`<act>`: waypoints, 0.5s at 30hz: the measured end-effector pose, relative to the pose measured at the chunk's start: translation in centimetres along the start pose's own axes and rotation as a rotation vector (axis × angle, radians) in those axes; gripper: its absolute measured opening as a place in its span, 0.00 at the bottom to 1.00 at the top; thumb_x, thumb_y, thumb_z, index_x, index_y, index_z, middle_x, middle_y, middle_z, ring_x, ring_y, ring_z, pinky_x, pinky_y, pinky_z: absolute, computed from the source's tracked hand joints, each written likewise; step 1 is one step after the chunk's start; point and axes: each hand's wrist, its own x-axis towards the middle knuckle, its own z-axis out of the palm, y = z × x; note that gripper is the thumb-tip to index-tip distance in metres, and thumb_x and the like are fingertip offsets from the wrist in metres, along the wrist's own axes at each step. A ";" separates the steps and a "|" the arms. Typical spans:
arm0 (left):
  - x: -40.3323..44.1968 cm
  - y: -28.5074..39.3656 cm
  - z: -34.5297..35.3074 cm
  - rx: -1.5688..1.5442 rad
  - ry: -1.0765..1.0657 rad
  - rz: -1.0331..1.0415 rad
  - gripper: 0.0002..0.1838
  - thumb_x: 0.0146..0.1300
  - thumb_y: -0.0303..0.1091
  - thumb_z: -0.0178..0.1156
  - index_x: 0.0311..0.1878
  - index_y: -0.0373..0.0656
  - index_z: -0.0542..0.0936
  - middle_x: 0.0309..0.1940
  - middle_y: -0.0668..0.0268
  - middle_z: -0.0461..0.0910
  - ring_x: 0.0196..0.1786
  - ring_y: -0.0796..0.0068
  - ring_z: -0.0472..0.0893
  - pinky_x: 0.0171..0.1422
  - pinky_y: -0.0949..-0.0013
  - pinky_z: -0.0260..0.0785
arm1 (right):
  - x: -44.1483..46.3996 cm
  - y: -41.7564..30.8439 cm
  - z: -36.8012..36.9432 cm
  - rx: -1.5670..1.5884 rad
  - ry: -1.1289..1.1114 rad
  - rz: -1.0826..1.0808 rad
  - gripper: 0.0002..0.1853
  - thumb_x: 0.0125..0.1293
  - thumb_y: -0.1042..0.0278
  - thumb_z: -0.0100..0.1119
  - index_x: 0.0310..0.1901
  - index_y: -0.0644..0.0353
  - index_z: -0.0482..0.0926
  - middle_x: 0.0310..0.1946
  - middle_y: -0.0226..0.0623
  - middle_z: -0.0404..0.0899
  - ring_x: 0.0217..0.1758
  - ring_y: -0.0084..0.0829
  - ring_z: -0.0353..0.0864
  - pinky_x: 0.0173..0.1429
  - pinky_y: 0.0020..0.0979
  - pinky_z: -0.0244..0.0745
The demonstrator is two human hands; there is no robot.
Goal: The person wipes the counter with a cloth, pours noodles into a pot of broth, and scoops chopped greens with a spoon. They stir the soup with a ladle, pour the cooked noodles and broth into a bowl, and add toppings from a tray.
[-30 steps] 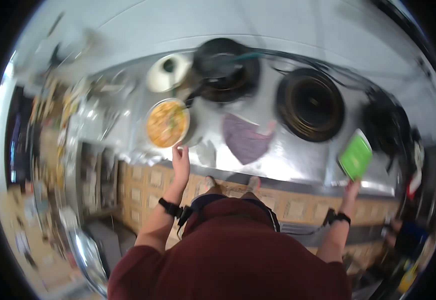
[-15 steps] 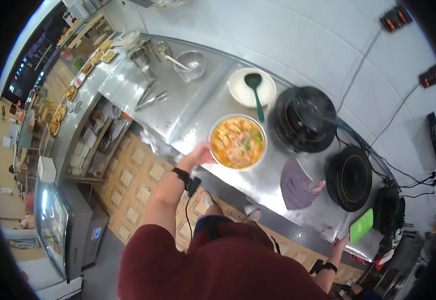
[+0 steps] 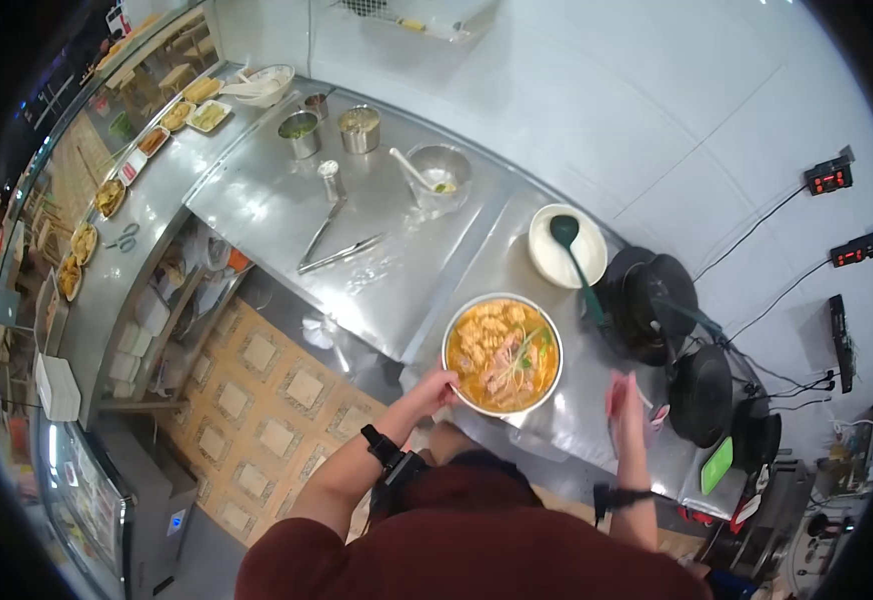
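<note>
A round metal bowl of orange-red soup, with meat chunks and green shreds on top, sits by the counter's near edge. My left hand grips its lower left rim. To the right of the bowl, my right hand is raised over the counter, fingers stretched out and somewhat blurred, with no held thing visible. A small pink and white item shows just beside it. The purple cloth seen earlier cannot be made out. Behind the bowl, a dark green ladle rests across a white bowl.
Black pots and a black pan line the right side. A bright green flat rectangle lies near the right end. Tongs, metal tins and a clear bowl stand to the left. Cords run along the wall.
My right hand has moved left from beside the green rectangle to near the bowl. My left hand stays on the bowl's rim. The view has shifted, and the purple cloth no longer shows.
</note>
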 end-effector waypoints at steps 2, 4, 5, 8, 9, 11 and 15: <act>-4.1 3.0 -0.2 -0.051 0.073 0.140 0.38 0.39 0.20 0.48 0.61 0.43 0.56 0.41 0.55 0.75 0.30 0.71 0.79 0.27 0.70 0.77 | 3.7 -2.4 5.9 -0.022 -0.034 -0.054 0.28 0.67 0.43 0.41 0.47 0.64 0.75 0.18 0.25 0.66 0.20 0.16 0.62 0.24 0.20 0.55; -6.7 5.4 -2.5 -0.030 0.114 0.126 0.37 0.43 0.17 0.46 0.63 0.42 0.54 0.48 0.57 0.70 0.39 0.69 0.79 0.28 0.73 0.77 | 7.5 -5.0 12.1 -0.158 -0.147 -0.149 0.21 0.66 0.49 0.48 0.45 0.60 0.78 0.20 0.23 0.69 0.22 0.15 0.64 0.25 0.19 0.58; -8.2 6.5 -3.6 -0.056 0.133 0.168 0.37 0.43 0.17 0.45 0.62 0.42 0.55 0.47 0.57 0.71 0.37 0.70 0.79 0.28 0.73 0.76 | 10.2 -5.4 15.5 -0.296 -0.212 -0.182 0.20 0.65 0.51 0.50 0.45 0.60 0.79 0.21 0.25 0.71 0.23 0.17 0.67 0.26 0.21 0.61; -12.1 10.3 -5.1 -0.118 0.199 0.319 0.33 0.42 0.18 0.47 0.58 0.39 0.60 0.44 0.59 0.73 0.33 0.73 0.77 0.30 0.74 0.74 | 15.6 -9.6 26.9 -0.589 -0.486 -0.424 0.20 0.61 0.53 0.55 0.44 0.63 0.79 0.26 0.31 0.79 0.27 0.25 0.75 0.33 0.29 0.69; -13.7 11.6 -5.2 -0.132 0.245 0.366 0.30 0.41 0.19 0.48 0.55 0.37 0.63 0.41 0.59 0.74 0.30 0.74 0.77 0.31 0.74 0.74 | 17.4 -10.5 31.0 -0.590 -0.497 -0.504 0.20 0.59 0.54 0.56 0.44 0.64 0.78 0.26 0.34 0.79 0.29 0.29 0.76 0.37 0.30 0.70; -16.3 13.3 -7.5 -0.148 0.289 0.436 0.29 0.40 0.21 0.50 0.53 0.35 0.66 0.41 0.59 0.75 0.32 0.73 0.77 0.36 0.72 0.75 | 21.0 -11.6 38.9 -0.652 -0.431 -0.695 0.21 0.56 0.54 0.59 0.44 0.63 0.78 0.27 0.38 0.79 0.33 0.37 0.77 0.44 0.32 0.71; -21.0 16.9 -9.4 -0.168 0.438 0.572 0.33 0.39 0.22 0.50 0.57 0.37 0.64 0.50 0.55 0.71 0.50 0.65 0.76 0.50 0.66 0.74 | 25.1 -12.8 50.8 -0.769 0.094 -0.922 0.27 0.51 0.54 0.62 0.51 0.57 0.75 0.41 0.45 0.76 0.43 0.49 0.75 0.50 0.36 0.70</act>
